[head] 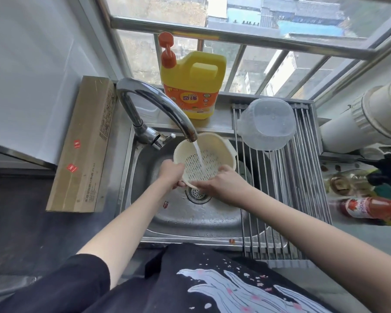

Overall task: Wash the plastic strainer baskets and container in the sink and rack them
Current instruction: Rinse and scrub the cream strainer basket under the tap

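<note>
A cream plastic strainer basket [209, 152] is tilted under the running faucet [158, 109], over the steel sink [167, 220]. Water streams onto its perforated bottom. My left hand [171, 173] grips the basket's near left rim. My right hand [224, 185] holds the near right rim, fingers curled over the edge. A clear plastic container [268, 124] lies upside down on the roll-up rack [303, 188] at the sink's right side.
A yellow dish-soap jug [192, 86] with an orange pump stands behind the sink on the sill. A long cardboard box [84, 145] lies on the counter to the left. Bottles, one with a red label [366, 208], lie right of the rack under a white pipe [370, 118].
</note>
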